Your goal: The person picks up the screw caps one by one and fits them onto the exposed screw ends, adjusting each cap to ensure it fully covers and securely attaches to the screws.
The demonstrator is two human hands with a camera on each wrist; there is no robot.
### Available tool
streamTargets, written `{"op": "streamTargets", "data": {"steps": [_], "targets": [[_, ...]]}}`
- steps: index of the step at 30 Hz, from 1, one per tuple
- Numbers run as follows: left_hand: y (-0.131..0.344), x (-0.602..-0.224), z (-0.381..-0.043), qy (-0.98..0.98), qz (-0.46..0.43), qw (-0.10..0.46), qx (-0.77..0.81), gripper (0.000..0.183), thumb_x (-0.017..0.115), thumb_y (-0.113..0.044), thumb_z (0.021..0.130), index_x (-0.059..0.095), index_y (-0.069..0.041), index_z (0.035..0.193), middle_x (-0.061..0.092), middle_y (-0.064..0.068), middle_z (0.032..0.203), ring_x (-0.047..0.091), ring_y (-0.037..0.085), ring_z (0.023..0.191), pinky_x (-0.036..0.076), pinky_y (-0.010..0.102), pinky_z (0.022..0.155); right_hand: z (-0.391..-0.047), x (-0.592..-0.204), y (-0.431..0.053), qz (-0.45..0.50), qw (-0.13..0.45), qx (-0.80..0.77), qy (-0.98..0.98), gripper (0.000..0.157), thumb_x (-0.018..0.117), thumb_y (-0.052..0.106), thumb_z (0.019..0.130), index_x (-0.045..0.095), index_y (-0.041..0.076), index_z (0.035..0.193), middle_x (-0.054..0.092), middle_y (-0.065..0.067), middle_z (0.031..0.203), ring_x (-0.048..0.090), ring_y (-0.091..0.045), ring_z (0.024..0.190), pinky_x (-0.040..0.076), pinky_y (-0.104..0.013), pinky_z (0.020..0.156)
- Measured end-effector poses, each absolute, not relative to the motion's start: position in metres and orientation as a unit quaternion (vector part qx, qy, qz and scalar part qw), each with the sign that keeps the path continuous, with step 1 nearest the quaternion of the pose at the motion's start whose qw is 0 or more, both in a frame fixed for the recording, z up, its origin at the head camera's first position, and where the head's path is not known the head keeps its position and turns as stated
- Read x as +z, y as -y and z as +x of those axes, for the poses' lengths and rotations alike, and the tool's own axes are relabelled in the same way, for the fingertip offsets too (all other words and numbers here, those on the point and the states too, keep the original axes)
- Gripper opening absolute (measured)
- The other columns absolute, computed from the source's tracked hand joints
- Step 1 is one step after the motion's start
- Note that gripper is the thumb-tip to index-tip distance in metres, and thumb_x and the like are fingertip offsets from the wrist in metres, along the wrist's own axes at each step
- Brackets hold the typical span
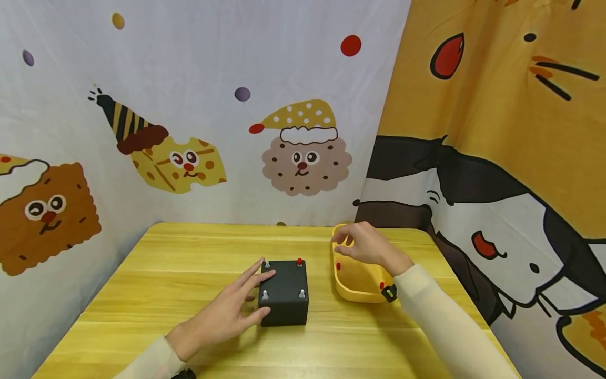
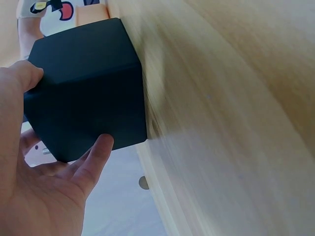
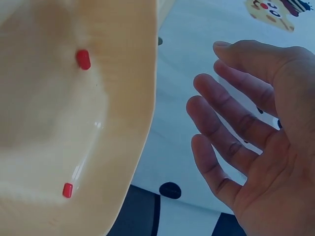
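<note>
A black box (image 1: 284, 281) stands on the table with metal posts at its top corners. A small red cap (image 1: 300, 261) sits on the far-right post; the other posts are bare metal. My left hand (image 1: 224, 310) rests against the box's left side, fingers spread, index finger across the top and thumb at the near-left corner. In the left wrist view its fingertips touch the box (image 2: 88, 93). Above the yellow bin (image 1: 357, 296) hovers my right hand (image 1: 366, 245), fingers loosely bent and nothing visible in them. Small red caps (image 3: 83, 59) lie inside the bin.
The wooden table (image 1: 189, 252) carries the box in the middle and the bin to its right. A white cartoon-printed cloth (image 1: 213, 68) hangs behind the far edge, and an orange printed cloth (image 1: 497, 131) hangs at the right. Each wrist wears a dark strap.
</note>
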State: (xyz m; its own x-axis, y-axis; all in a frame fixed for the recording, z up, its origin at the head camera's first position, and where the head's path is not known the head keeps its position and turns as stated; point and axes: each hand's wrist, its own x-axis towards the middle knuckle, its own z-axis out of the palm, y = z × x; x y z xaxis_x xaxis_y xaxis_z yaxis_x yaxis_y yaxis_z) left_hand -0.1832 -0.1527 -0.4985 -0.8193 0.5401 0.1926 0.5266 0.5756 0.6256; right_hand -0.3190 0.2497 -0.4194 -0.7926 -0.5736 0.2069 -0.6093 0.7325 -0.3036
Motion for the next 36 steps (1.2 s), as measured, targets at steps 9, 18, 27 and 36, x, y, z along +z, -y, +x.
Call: {"op": "streamTargets", "data": {"steps": [9,18,27,36], "targets": [[0.153,-0.498,-0.183,-0.887,0.300,0.010,0.350,0.076,0.067,-0.056,0.118,0.033,-0.039,0.184,0.014,0.014,0.197,0.086,0.030,0.121,0.074,0.045,0.099,-0.326,-0.421,-0.256,0.301,0.026,0.171,0.938,0.019,0.093,0.024,0.102,0.091,0.015,0.120,0.088,0.003,0.109,0.083,-0.022,0.098,0.072,-0.042,0.088],[0.152,-0.498,-0.183,-0.887,0.297,0.012,0.352,0.076,0.066,-0.057,0.118,0.033,-0.040,0.183,0.013,0.014,0.197,0.086,0.031,0.122,0.074,0.044,0.099,-0.333,-0.425,-0.262,0.297,-0.005,0.170,0.940,0.020,0.092,0.024,0.103,0.090,0.016,0.122,0.088,-0.003,0.119,0.082,-0.029,0.111,0.071,-0.049,0.098],[0.153,-0.499,-0.183,-0.887,0.298,0.012,0.352,0.076,0.067,-0.057,0.118,0.033,-0.039,0.184,0.012,0.012,0.198,0.086,0.031,0.122,0.075,0.044,0.098,-0.337,-0.429,-0.263,0.295,-0.033,0.169,0.940,0.024,0.093,0.022,0.102,0.090,0.014,0.125,0.088,-0.003,0.126,0.081,-0.032,0.115,0.071,-0.051,0.103],[0.153,-0.500,-0.184,-0.886,0.301,0.008,0.352,0.077,0.068,-0.056,0.117,0.033,-0.040,0.184,0.012,0.012,0.198,0.086,0.030,0.123,0.074,0.044,0.100,-0.342,-0.434,-0.264,0.295,-0.041,0.163,0.941,0.025,0.093,0.020,0.102,0.089,0.012,0.125,0.088,-0.007,0.128,0.081,-0.035,0.117,0.071,-0.053,0.103]]}}
